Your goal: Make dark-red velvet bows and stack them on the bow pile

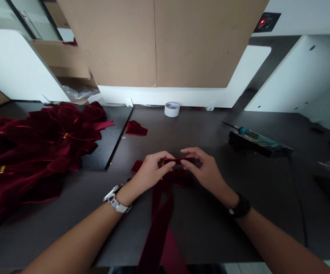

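Between my two hands a dark red velvet ribbon (pixel 177 161) is stretched level above the table. My left hand (pixel 155 167) pinches its left end with thumb and fingers. At the other end, my right hand (pixel 203 167) grips it the same way. More of the velvet ribbon lies beneath the hands, and long tails (pixel 156 239) run down over the table's front edge. A short ribbon piece (pixel 137 166) pokes out beside my left hand. The inner fingers of both hands are partly hidden.
Velvet bows (pixel 39 144) with gold ties are heaped on a black board (pixel 108 140) at left. Ribbon scraps (pixel 136 128) lie near it. A white tape roll (pixel 172 109) stands at the back. On the right, a soldering iron (pixel 256 137) rests on a black holder, its cable trailing forward.
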Demonstrator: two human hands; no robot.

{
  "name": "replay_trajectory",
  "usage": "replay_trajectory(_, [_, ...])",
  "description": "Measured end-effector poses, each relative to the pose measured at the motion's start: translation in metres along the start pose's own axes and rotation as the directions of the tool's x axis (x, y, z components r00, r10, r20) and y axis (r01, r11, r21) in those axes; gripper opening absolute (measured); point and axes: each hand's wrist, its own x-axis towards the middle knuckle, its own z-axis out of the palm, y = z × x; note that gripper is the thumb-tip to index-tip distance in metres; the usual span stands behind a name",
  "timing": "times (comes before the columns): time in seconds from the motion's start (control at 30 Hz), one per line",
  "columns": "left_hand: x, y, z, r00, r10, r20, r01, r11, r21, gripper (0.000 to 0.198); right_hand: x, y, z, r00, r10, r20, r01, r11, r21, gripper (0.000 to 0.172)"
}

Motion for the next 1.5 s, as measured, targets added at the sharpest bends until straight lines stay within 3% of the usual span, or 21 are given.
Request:
replay_trajectory(0.1, [0.001,-0.001,0.0,1.0,-0.021,0.0,0.021,1.0,-0.015,0.018,0.001,0.001,0.0,0.999,0.049,0.005,-0.049,0.999,-0.01,0.011])
replay_trajectory(0.37, [0.004,0.003,-0.004,0.99,-0.138,0.003,0.136,0.975,-0.173,0.022,0.004,-0.005,-0.002,0.992,0.128,-0.013,-0.124,0.98,0.152,0.018])
replay_trajectory(0.47, [0.002,0.008,-0.001,0.987,-0.16,-0.012,0.15,0.949,-0.278,0.023,0.003,-0.006,0.001,0.988,0.153,-0.002,-0.142,0.926,0.35,0.018])
replay_trajectory(0.57, [-0.003,0.014,0.008,0.985,-0.166,-0.052,0.137,0.926,-0.352,0.024,0.0,-0.007,0.01,0.984,0.178,0.025,-0.166,0.848,0.504,0.034])
replay_trajectory(0.73, [-0.008,0.018,0.018,0.989,-0.121,-0.084,0.089,0.944,-0.318,0.022,-0.004,-0.005,0.023,0.972,0.227,0.055,-0.221,0.815,0.536,0.021])
replay_trajectory(0.97, [-0.007,0.017,0.019,0.982,-0.115,-0.153,0.064,0.95,-0.305,0.022,-0.005,-0.003,0.025,0.959,0.272,0.077,-0.246,0.67,0.7,0.046])
replay_trajectory(1.07, [-0.008,0.018,0.019,0.977,-0.119,-0.177,0.059,0.948,-0.313,0.021,-0.006,-0.004,0.027,0.963,0.255,0.083,-0.236,0.66,0.713,0.039])
replay_trajectory(1.27, [-0.007,0.015,0.02,0.976,-0.097,-0.197,0.047,0.968,-0.245,0.023,-0.008,-0.004,0.032,0.948,0.315,0.034,-0.266,0.731,0.628,0.019])
replay_trajectory(1.37, [-0.004,0.014,0.009,0.992,-0.062,-0.11,0.045,0.987,-0.153,0.023,-0.005,-0.003,0.028,0.943,0.33,-0.032,-0.241,0.75,0.616,0.02])
replay_trajectory(1.43, [-0.002,0.012,-0.006,0.999,-0.038,0.033,0.038,0.999,-0.012,0.022,-0.001,-0.003,0.02,0.931,0.353,-0.098,-0.22,0.754,0.618,0.023])
replay_trajectory(1.5, [0.0,0.009,-0.023,0.979,-0.024,0.204,-0.019,0.978,0.206,0.03,0.003,-0.004,0.009,0.912,0.38,-0.155,-0.202,0.744,0.637,0.027])
